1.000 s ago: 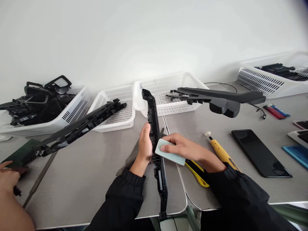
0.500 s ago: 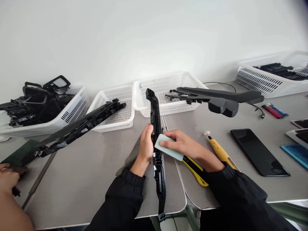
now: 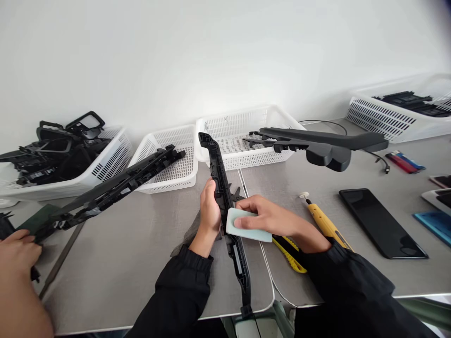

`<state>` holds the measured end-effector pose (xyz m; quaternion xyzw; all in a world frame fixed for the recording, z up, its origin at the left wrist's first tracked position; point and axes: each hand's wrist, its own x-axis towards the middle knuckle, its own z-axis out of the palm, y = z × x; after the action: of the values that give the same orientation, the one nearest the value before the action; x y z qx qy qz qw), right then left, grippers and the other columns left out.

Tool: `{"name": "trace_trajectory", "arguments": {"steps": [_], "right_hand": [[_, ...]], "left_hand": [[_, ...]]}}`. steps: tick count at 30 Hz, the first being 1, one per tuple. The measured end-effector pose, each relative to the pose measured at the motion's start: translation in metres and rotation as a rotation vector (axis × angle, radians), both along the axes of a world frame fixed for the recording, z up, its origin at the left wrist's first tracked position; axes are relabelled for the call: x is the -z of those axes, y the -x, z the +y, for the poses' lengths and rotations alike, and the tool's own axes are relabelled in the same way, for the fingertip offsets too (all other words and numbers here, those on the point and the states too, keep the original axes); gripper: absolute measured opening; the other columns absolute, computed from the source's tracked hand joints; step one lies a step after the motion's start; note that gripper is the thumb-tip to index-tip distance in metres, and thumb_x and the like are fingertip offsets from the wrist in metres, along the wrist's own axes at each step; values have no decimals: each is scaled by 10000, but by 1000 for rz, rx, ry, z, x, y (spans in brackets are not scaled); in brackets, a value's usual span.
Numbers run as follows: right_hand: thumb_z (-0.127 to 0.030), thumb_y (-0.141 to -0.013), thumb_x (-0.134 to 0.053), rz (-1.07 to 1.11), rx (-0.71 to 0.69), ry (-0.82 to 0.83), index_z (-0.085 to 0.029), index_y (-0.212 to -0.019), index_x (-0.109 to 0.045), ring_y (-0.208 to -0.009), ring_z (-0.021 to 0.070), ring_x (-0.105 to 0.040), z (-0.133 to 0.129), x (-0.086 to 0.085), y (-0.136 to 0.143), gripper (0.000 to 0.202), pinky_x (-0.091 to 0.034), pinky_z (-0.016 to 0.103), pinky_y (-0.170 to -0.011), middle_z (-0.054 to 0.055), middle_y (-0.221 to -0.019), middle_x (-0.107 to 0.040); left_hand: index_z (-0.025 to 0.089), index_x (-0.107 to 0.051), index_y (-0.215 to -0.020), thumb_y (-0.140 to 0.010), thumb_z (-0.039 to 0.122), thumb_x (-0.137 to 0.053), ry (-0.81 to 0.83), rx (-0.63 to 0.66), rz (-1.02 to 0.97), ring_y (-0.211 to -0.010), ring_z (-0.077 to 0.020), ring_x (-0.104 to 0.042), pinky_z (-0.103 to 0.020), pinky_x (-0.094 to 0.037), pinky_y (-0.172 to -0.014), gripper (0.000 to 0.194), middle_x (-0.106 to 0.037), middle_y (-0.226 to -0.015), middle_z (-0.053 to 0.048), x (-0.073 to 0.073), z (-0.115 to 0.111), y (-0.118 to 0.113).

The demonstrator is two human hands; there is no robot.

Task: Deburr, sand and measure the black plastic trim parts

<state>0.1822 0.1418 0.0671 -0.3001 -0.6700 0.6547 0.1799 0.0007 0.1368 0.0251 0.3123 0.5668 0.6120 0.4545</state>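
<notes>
A long black plastic part (image 3: 220, 176) stands lengthwise in front of me, its far end tilted left by a white basket. My left hand (image 3: 210, 211) is closed around its left side near the middle. Between the thumb and fingers of my right hand (image 3: 268, 216) is a pale green flat block (image 3: 246, 226), its left edge against the part. A yellow and black utility knife (image 3: 291, 256) lies under my right wrist. Grey cloth (image 3: 188, 237) shows beside my left wrist.
White baskets (image 3: 167, 185) line the wall, some holding black parts (image 3: 63, 148). More black parts (image 3: 313, 141) jut from the middle basket. A yellow tool (image 3: 326, 223) and black phone (image 3: 382, 223) lie at right. Another person's hand (image 3: 21, 251) is at far left.
The black part's far end has swung left and its near end right. The pale green block has turned flatter and sits slightly lower. The other person's hand has moved right.
</notes>
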Motion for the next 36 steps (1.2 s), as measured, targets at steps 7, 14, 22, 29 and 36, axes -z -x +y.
{"name": "trace_trajectory", "arguments": {"steps": [7,14,22,29,36], "right_hand": [[-475,-822,-765,-30,-60,-68,-199,-714,-527,-606,98,-378,-4,-2,2,380,-265,253,-541,-59,-663,-461],[-418,-812,-764,-135,-45,-140,-204,-698,-499,-626,102,-358,-2,1,0,360,-244,264,-544,-67,-657,-421],[-484,-802,-796,-134,-58,-93,-206,-699,-499,-613,98,-344,-1,2,-2,420,-223,262,-538,-73,-644,-410],[-513,-822,-774,-40,-70,-8,-203,-735,-508,-608,96,-358,3,-2,-6,417,-256,248,-541,-66,-669,-447],[-593,-821,-785,-27,-59,-8,-200,-748,-526,-607,100,-378,3,4,-4,476,-265,245,-535,-60,-667,-457]], "left_hand": [[256,-685,-862,-993,503,-612,-156,83,140,-1056,-257,-681,-356,-547,-973,288,-727,-934,-38,-12,-1,-5],[239,-615,-784,-991,499,-617,-184,133,219,-789,-201,-586,-286,-495,-750,333,-588,-754,-3,-15,-2,-5],[243,-553,-744,-1020,473,-590,-219,95,294,-765,-190,-556,-280,-478,-756,362,-546,-728,16,-13,-2,-4],[252,-492,-684,-996,542,-575,-182,60,272,-813,-211,-552,-303,-465,-807,434,-541,-723,4,-16,1,2],[244,-562,-688,-948,584,-644,-155,64,240,-759,-199,-544,-297,-486,-774,436,-561,-717,5,-12,4,5]]}}
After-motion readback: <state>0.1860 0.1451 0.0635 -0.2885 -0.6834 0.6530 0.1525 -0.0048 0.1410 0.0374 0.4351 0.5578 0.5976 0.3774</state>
